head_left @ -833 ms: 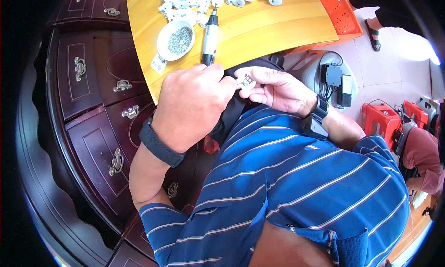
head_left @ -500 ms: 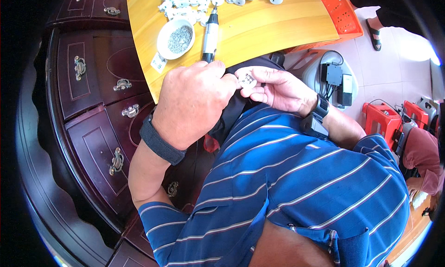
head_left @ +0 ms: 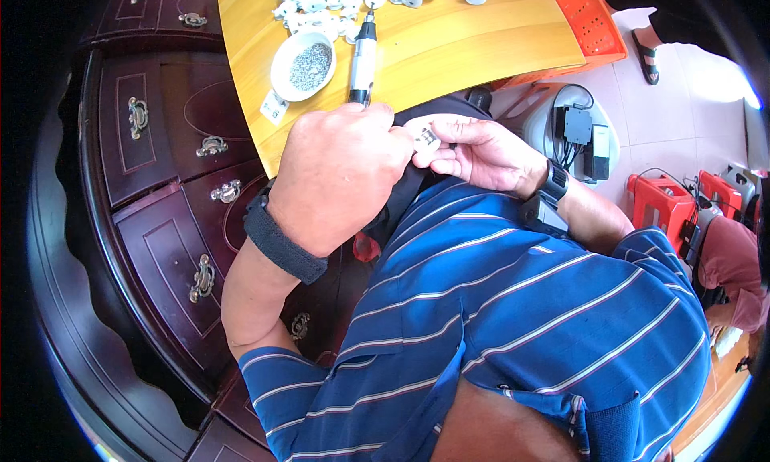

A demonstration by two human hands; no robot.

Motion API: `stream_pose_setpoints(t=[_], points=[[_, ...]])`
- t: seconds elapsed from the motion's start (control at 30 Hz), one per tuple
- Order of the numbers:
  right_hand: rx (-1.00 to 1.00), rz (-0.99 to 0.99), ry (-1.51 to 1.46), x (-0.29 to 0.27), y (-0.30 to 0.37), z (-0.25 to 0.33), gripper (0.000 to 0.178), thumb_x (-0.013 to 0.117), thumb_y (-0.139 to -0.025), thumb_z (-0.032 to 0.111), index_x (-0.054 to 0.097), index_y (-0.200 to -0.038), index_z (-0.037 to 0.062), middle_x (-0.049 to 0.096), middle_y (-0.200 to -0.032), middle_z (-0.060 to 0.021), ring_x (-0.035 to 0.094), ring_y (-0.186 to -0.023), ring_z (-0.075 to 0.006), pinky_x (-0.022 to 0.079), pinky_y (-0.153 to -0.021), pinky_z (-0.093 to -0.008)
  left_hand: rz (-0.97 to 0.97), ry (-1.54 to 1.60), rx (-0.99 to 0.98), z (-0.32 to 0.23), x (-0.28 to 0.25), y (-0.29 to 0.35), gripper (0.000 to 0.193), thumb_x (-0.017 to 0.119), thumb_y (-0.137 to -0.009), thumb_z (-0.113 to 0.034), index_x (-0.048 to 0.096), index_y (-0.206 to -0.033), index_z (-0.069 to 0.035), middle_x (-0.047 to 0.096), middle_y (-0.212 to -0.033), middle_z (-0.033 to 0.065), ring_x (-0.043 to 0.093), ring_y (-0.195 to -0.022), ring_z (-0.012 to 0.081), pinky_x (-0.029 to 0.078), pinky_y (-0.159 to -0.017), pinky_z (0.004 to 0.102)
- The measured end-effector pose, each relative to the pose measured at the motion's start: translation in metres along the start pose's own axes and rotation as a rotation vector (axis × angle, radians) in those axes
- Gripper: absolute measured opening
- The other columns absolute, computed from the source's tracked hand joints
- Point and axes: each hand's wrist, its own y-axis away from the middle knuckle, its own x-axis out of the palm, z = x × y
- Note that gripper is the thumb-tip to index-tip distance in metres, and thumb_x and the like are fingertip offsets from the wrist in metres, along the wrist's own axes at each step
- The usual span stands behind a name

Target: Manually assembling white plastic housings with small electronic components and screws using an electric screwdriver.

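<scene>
My right hand [head_left: 489,153] pinches a small white round piece [head_left: 427,139] with dark metallic spots on its face, between thumb and fingers. My left hand [head_left: 341,173] is curled closed with its back up, its fingertips at the edge of that piece. What it grips, if anything, is hidden. Just beyond the left hand, a silver and black pen-shaped electric tool [head_left: 363,65] lies on the yellow table [head_left: 473,41], its lower end out of sight behind the knuckles. Beside it stands a white bowl [head_left: 280,69] of tiny grey metal bits.
Many white round pieces [head_left: 329,1] are heaped at the table's far side. An orange crate [head_left: 597,29] adjoins the table's right edge. Dark wooden drawers [head_left: 152,125] rise at the left. Further right are a white bin [head_left: 545,129], red stools [head_left: 662,205] and other people.
My hands stay together around the white piece. The left hand and wrist have shifted very slightly right, and the piece has tilted a little. The table things look unmoved apart from a slight view shift.
</scene>
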Motion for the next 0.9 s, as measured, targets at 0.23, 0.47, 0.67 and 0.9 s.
stream_pose_setpoints(t=[0.23,0.47,0.67,0.9], points=[[0.008,-0.002,-0.007,-0.002,0.000,0.002,0.037,0.046,-0.104,0.016,0.051,-0.133,-0.0060,0.064,-0.124,-0.0198,0.069,-0.104,-0.0213,0.056,-0.094,-0.0304,-0.018,-0.021,0.003,0.000,0.002,0.000,0.007,0.065,-0.080,-0.015,0.069,-0.079,-0.009,0.065,-0.078,0.0075,0.068,-0.078,0.0211,0.053,-0.063,0.0350],[0.010,-0.003,-0.037,-0.003,0.001,0.003,0.038,0.046,-0.104,0.015,0.049,-0.135,-0.0070,0.063,-0.125,-0.0215,0.069,-0.106,-0.0226,0.057,-0.093,-0.0303,-0.025,-0.051,0.029,0.001,0.002,0.000,0.005,0.065,-0.081,-0.014,0.069,-0.081,-0.010,0.064,-0.078,0.0062,0.067,-0.078,0.0202,0.054,-0.063,0.0336],[0.009,-0.008,-0.022,-0.003,0.001,0.004,0.039,0.047,-0.104,0.015,0.049,-0.136,-0.0070,0.063,-0.126,-0.0231,0.069,-0.105,-0.0229,0.057,-0.093,-0.0306,-0.125,0.016,0.033,0.007,0.009,0.003,0.011,0.067,-0.077,-0.012,0.069,-0.087,-0.011,0.057,-0.075,0.0046,0.063,-0.072,0.0216,0.052,-0.061,0.0352],[0.017,-0.008,-0.013,-0.003,-0.001,0.006,0.040,0.046,-0.104,0.016,0.047,-0.137,-0.0068,0.062,-0.126,-0.0235,0.069,-0.105,-0.0236,0.057,-0.094,-0.0307,-0.128,0.065,0.022,0.015,0.011,0.005,0.011,0.067,-0.079,-0.012,0.070,-0.089,-0.011,0.059,-0.076,0.0050,0.064,-0.072,0.0225,0.052,-0.061,0.0348]])
